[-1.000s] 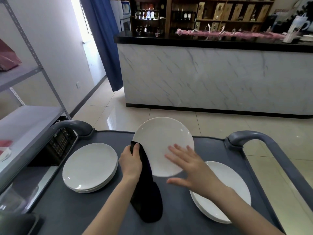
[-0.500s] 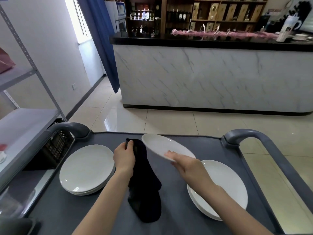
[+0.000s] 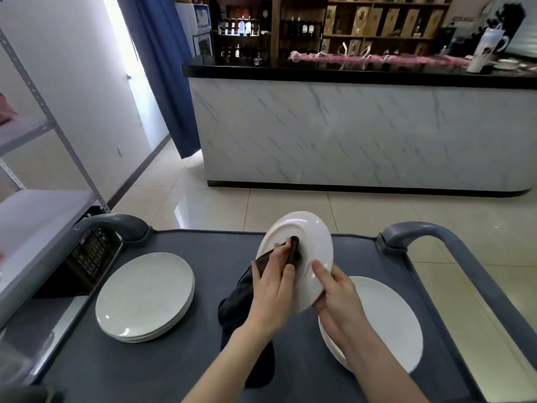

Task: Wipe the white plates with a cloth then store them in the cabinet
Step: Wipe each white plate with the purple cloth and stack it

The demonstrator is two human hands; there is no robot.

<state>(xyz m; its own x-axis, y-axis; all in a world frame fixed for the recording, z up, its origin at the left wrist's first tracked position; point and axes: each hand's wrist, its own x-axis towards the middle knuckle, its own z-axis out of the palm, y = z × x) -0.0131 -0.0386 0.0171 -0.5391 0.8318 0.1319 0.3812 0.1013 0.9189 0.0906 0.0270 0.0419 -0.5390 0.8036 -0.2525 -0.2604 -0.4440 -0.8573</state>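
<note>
A white plate (image 3: 311, 242) is held tilted above the grey cart top (image 3: 220, 248), its underside with the foot ring turned toward me. My right hand (image 3: 337, 289) grips its lower right rim. My left hand (image 3: 273, 286) holds a dark cloth (image 3: 241, 303) and presses it against the plate's underside; the rest of the cloth hangs down to the cart. A stack of white plates (image 3: 145, 295) lies at the left of the cart. Another stack (image 3: 386, 318) lies at the right, partly hidden by my right forearm.
The cart has raised grey handles at left (image 3: 116, 223) and right (image 3: 421, 231). A metal shelf rack (image 3: 37, 210) stands at the left, with a black crate (image 3: 87, 254) below it. A marble-fronted counter (image 3: 363, 135) stands across the tiled floor.
The plate was turned over, from face toward me, through flat, to underside toward me. My right hand shifted to the lower rim, and my left hand brought the cloth onto the underside.
</note>
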